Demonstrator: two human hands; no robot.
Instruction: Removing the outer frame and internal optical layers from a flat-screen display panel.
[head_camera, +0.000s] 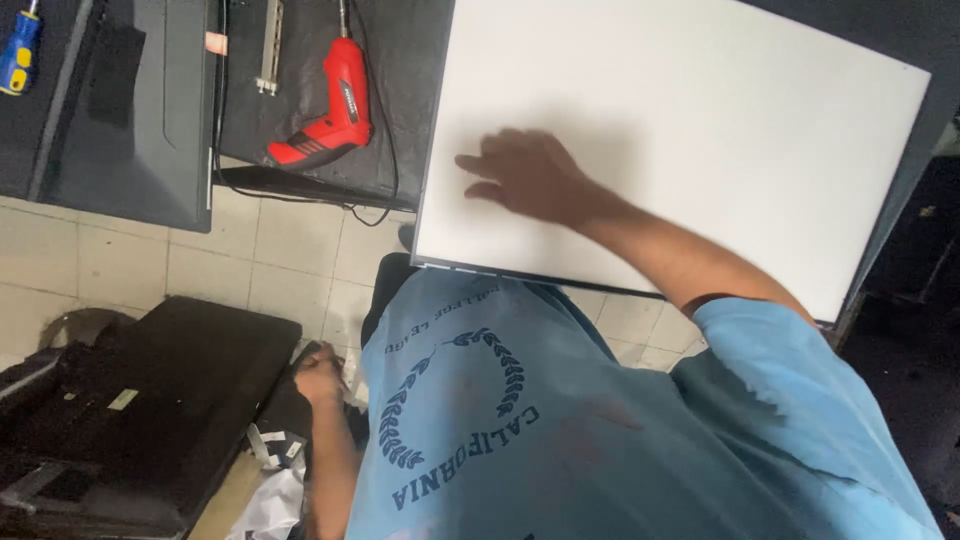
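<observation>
My right hand (525, 175) lies flat on a large white panel (700, 110), fingers spread and pointing left, a little blurred. The panel rests on a dark workbench and its near edge overhangs my light blue shirt. My left hand (318, 375) hangs low at my side with the fingers curled in. It is beside the edge of a black flat casing (150, 400) on the tiled floor. Nothing shows clearly inside that hand.
A red power drill (335, 105) with a black cord lies on the dark bench (140, 130) at the top left. A blue-and-yellow screwdriver (18, 50) sits at the far left. White crumpled wrapping (270, 500) lies on the floor by my left arm.
</observation>
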